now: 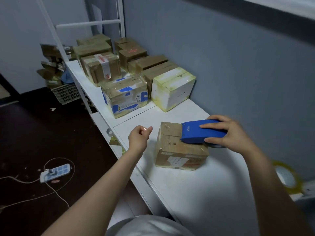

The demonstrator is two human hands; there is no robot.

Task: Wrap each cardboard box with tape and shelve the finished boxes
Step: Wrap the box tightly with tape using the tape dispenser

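A small brown cardboard box [177, 150], glossy with clear tape, sits on the white table [196, 193] in front of me. My right hand [230, 133] grips a blue tape dispenser [201, 132] that rests on the box's top right. My left hand [139, 137] hovers just left of the box, apart from it, with fingers loosely curled and holding nothing. Several taped boxes stand further along the table, among them a white one [172, 89] and one with blue tape marks [126, 96].
A roll of yellowish clear tape [288, 178] lies at the table's right end by the grey wall. A white shelf frame [105, 23] rises at the far end. On the dark floor lie a power strip [54, 172] with cables, a crate [66, 93] and cardboard scraps.
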